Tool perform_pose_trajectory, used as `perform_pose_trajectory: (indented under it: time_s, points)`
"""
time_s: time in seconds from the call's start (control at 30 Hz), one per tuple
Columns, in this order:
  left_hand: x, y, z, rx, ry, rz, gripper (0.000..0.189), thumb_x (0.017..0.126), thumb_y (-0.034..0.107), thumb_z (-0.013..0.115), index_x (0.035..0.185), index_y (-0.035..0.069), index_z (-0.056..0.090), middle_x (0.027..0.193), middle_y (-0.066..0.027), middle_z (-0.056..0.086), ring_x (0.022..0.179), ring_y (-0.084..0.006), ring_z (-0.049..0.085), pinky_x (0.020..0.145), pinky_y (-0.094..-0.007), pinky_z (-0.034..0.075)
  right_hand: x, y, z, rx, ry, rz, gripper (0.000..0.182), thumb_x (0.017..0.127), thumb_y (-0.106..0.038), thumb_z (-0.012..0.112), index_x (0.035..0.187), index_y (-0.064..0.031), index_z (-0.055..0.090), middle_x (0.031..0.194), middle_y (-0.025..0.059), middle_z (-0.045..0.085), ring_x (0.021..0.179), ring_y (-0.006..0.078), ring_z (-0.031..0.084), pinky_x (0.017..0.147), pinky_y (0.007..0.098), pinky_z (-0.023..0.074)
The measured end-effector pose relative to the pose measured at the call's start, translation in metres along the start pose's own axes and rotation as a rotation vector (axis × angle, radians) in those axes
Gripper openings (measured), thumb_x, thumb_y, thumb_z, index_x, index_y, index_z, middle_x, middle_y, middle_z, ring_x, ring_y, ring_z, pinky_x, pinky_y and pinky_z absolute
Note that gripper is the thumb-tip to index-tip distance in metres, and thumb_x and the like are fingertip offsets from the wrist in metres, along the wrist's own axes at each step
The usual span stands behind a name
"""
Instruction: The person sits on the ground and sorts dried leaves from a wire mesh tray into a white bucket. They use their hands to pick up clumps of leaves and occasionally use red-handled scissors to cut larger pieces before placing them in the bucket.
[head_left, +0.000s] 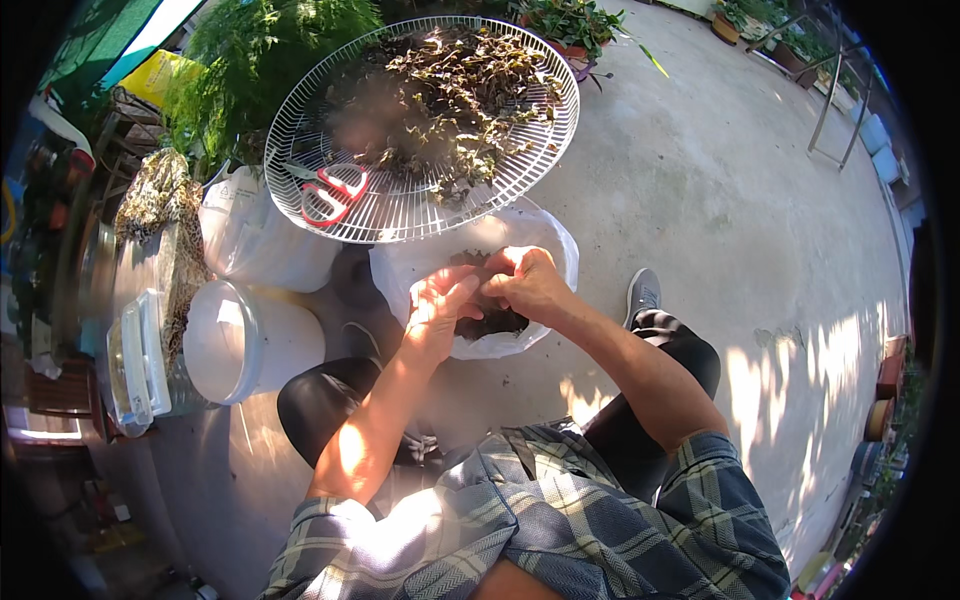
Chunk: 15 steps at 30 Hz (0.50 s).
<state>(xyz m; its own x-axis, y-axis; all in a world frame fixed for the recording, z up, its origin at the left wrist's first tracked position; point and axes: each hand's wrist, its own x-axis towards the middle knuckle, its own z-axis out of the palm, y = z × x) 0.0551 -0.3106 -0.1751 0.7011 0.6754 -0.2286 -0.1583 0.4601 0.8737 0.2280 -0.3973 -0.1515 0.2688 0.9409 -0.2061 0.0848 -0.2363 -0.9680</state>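
Over a white plastic bag (390, 266), both of my hands meet fingertip to fingertip. The bag stands between my feet, its mouth spread wide, with dark crumbled dry leaves (491, 324) inside. My left hand (442, 300) has its thumb and fingers bent together. Close beside it, my right hand (529, 281) has curled fingers in a pinch. Whatever lies between the fingertips is too small and dark to tell. Just beyond the bag is a round white wire fan guard (409, 225), heaped with dried leaves (465, 90). Scissors with red and white handles (335, 193) rest on its near left part.
On my left stand a white plastic bucket (289, 352), a full white bag (262, 232) and clear plastic containers (139, 367) with a patterned cloth (161, 202). Feathery green plants (255, 67) and a potted plant (574, 30) stand behind the guard. Concrete floor (750, 225) stretches to the right.
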Motion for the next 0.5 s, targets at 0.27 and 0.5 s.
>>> perform_pose_trajectory:
  time_s: [0.27, 0.5]
  points:
    - [-0.003, -0.004, 0.002, -0.014, 0.061, 0.081, 0.02, 0.093, 0.016, 0.077, 0.109, 0.004, 0.073, 0.094, -0.0051, 0.075, 0.077, -0.0124, 0.07, 0.061, -0.0278, 0.059, -0.003, -0.007, 0.001, 0.247, 0.038, 0.132, 0.015, 0.085, -0.01, 0.069, 0.092, 0.0029, 0.068, 0.07, 0.0073, 0.063, 0.058, 0.0135, 0.06, 0.05, 0.0279, 0.0492]
    - [-0.003, -0.007, -0.002, 0.089, 0.129, 0.147, 0.024, 0.092, 0.022, 0.078, 0.102, 0.001, 0.072, 0.088, -0.0038, 0.071, 0.072, -0.0122, 0.066, 0.061, -0.0263, 0.058, 0.003, 0.005, 0.005, 0.16, 0.098, 0.087, 0.012, 0.086, -0.009, 0.067, 0.09, 0.0018, 0.067, 0.073, 0.0065, 0.063, 0.06, 0.014, 0.061, 0.05, 0.0272, 0.0482]
